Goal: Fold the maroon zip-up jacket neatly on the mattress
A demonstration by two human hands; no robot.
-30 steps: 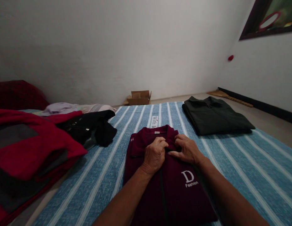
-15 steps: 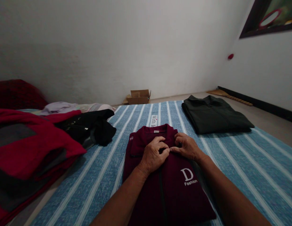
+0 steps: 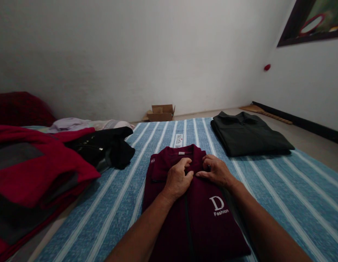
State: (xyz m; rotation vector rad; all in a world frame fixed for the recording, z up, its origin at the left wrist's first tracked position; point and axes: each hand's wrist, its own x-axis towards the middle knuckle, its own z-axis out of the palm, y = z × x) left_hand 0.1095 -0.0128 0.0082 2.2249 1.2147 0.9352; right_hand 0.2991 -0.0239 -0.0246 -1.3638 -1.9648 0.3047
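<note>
A maroon polo shirt (image 3: 201, 225) with a white "D Fashion" logo lies flat on the blue striped mat (image 3: 280, 189) right in front of me. Both hands meet at its placket, just below the collar. My left hand (image 3: 177, 179) has its fingers curled and pinching the fabric there. My right hand (image 3: 216, 171) pinches the other edge of the placket with thumb and fingers pressed together. What sits between the fingertips is too small to make out.
A folded dark green shirt (image 3: 249, 134) lies at the mat's far right. Red and black clothes (image 3: 35, 163) are heaped at the left, with a black garment (image 3: 106, 147) beside them. A small cardboard box (image 3: 161, 112) stands by the far wall.
My hands stay at the collar area. The fingers have shifted slightly on the placket, and the left hand has edged a little up towards the collar.
</note>
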